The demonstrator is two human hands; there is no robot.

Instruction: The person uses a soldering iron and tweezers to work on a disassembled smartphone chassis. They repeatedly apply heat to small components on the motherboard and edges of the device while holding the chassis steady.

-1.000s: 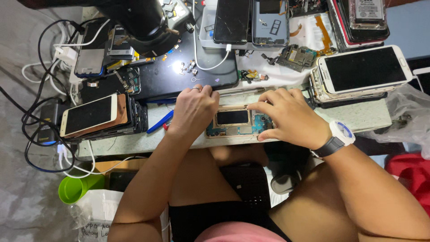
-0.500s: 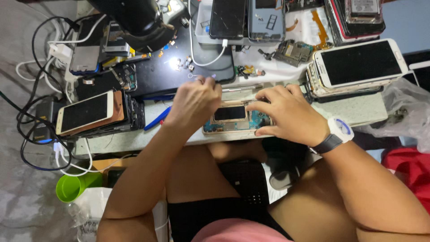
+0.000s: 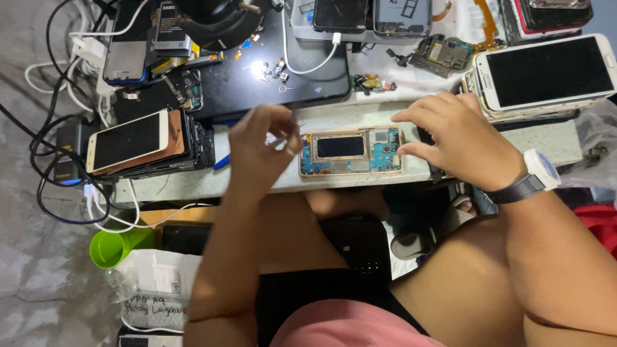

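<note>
We're looking down at an opened phone (image 3: pixel 351 151) lying flat at the middle of the frame, on the pale front edge of the workbench (image 3: pixel 193 183), and its back is already off: the gold-coloured frame is bare, a dark rectangular recess sits in the centre, and blue circuit board shows at both short ends. So the opening-up looks done, we'd say, while the inner parts still sit in place and remain to be dealt with. Our right hand (image 3: pixel 459 138) rests at the phone's right end, fingers spread, fingertips touching its edge and steadying rather than clasping it. Our left hand (image 3: pixel 260 144), just left of the phone, has thumb and fingers pinched together on something thin and silvery; what it is we cannot tell, it's too small. Around us: a white phone (image 3: pixel 546 71) on a stack at upper right, a gold phone (image 3: pixel 128 140) on another stack at left, a loose circuit board (image 3: pixel 440 54) near the top, and a green cup (image 3: pixel 116 245) at lower left.
</note>
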